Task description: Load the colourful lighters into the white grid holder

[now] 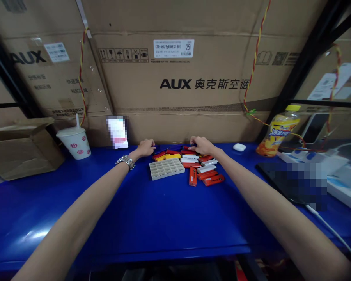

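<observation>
Both my arms stretch out across a blue table (152,218) toward its back edge. My left hand (145,148), with a metal watch on its wrist, is curled into a closed fist at the left end of a pile of small orange, red, yellow and white rectangular pieces (199,166). What it holds, if anything, is hidden. My right hand (201,144) rests on the far side of the pile, fingers bent down onto a red piece. A beige tray with a grid of small compartments (166,168) lies just in front of the pile's left part.
Large cardboard boxes (175,84) form a wall behind the table. A paper cup with a straw (75,142) and an open carton (22,146) stand at the left. A white earbud case (239,147), a yellow drink bottle (276,132) and a dark tablet (283,181) are at the right.
</observation>
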A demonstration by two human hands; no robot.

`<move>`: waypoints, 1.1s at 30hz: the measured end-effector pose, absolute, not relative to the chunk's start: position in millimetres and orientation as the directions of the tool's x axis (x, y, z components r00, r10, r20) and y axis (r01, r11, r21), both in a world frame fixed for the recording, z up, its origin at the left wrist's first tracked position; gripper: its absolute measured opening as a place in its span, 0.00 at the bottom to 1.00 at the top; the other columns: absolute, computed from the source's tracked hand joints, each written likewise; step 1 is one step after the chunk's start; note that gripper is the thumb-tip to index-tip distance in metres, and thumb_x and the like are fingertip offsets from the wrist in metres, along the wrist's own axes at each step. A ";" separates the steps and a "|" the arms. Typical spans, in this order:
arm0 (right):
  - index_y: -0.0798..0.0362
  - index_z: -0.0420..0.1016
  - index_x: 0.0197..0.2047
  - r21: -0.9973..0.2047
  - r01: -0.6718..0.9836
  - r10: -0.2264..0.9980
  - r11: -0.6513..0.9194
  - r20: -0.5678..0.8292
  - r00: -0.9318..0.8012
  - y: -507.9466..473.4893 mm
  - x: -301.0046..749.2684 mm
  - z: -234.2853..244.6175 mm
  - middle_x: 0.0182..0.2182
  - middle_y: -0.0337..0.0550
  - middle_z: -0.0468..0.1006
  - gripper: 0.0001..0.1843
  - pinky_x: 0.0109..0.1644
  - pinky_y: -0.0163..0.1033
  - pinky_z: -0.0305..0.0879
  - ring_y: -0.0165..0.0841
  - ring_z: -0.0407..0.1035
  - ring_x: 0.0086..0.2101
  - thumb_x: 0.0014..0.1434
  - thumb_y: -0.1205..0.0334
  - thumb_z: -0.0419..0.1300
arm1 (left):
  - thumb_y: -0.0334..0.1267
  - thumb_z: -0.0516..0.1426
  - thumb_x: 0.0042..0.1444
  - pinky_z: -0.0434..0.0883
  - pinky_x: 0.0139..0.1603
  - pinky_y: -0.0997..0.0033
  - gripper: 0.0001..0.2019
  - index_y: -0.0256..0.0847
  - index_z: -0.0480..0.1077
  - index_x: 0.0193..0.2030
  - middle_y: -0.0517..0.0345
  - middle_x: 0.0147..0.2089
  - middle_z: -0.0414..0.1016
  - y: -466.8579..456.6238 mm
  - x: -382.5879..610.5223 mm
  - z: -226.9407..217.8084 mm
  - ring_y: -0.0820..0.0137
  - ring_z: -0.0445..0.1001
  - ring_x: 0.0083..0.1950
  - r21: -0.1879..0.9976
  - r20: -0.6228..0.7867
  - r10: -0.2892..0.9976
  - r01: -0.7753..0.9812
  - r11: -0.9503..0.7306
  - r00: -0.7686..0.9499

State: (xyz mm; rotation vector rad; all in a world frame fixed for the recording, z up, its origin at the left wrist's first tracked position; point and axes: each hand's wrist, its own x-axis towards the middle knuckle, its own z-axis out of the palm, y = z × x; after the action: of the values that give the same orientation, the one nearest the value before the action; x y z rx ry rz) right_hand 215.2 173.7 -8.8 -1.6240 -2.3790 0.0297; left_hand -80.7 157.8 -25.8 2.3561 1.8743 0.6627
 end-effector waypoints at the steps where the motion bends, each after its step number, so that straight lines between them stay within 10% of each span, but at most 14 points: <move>1: 0.52 0.73 0.45 -0.189 0.897 0.904 0.399 0.245 -0.351 172.2 214.1 -7.8 0.39 0.48 0.77 0.15 0.43 0.39 0.62 0.37 0.70 0.39 0.57 0.53 0.60 | 0.36 0.54 0.52 0.67 0.40 0.64 0.05 0.38 0.67 0.36 0.46 0.38 0.76 153.6 -83.2 -24.2 0.61 0.74 0.40 0.326 0.319 0.933 0.905 -0.272 0.165; 8: 0.52 0.77 0.33 -0.543 0.524 0.739 0.657 0.600 -0.306 146.2 188.2 1.1 0.25 0.37 0.70 0.15 0.34 0.36 0.58 0.29 0.61 0.27 0.50 0.48 0.65 | 0.38 0.48 0.60 0.66 0.27 0.72 0.06 0.41 0.60 0.42 0.54 0.33 0.74 104.6 -90.0 -10.7 0.71 0.73 0.27 0.569 0.409 0.901 0.731 -0.377 0.147; 14: 0.54 0.71 0.31 -0.747 0.315 0.810 0.585 0.522 -0.267 106.4 158.6 -1.8 0.17 0.30 0.58 0.19 0.25 0.34 0.47 0.25 0.50 0.20 0.51 0.45 0.62 | 0.40 0.50 0.59 0.67 0.28 0.73 0.06 0.42 0.59 0.41 0.59 0.29 0.73 63.4 -76.9 -12.5 0.74 0.69 0.23 0.696 0.427 0.899 0.598 -0.397 0.100; 21: 0.53 0.67 0.40 -0.460 0.563 0.707 0.687 0.243 -0.664 79.2 162.4 -3.5 0.23 0.36 0.71 0.14 0.28 0.35 0.54 0.28 0.61 0.22 0.54 0.53 0.59 | 0.40 0.49 0.61 0.69 0.34 0.68 0.07 0.41 0.58 0.43 0.54 0.34 0.77 47.0 -72.1 -16.8 0.70 0.74 0.30 0.644 0.419 0.900 0.660 -0.387 0.119; 29: 0.57 0.72 0.49 -0.050 0.703 0.695 0.710 0.213 -0.687 68.2 154.7 -6.3 0.37 0.54 0.77 0.20 0.39 0.42 0.59 0.42 0.70 0.37 0.59 0.55 0.50 | 0.39 0.45 0.63 0.69 0.40 0.64 0.13 0.38 0.63 0.50 0.49 0.39 0.76 49.3 -72.8 -23.2 0.67 0.75 0.37 0.544 0.466 0.865 0.711 -0.445 0.185; 33: 0.59 0.67 0.50 -0.080 0.793 0.776 0.604 0.287 -0.562 65.9 151.4 -3.5 0.32 0.54 0.77 0.21 0.33 0.40 0.57 0.40 0.70 0.31 0.60 0.55 0.48 | 0.41 0.44 0.65 0.69 0.39 0.64 0.12 0.39 0.62 0.46 0.50 0.39 0.75 45.3 -68.1 -22.2 0.67 0.74 0.36 0.572 0.476 0.864 0.688 -0.446 0.165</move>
State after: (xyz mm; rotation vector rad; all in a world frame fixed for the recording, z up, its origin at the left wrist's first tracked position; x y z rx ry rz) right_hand 151.4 65.9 -3.5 -1.2769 -2.5412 -0.0839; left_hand -68.1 45.3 -22.2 2.2154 1.5088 1.1497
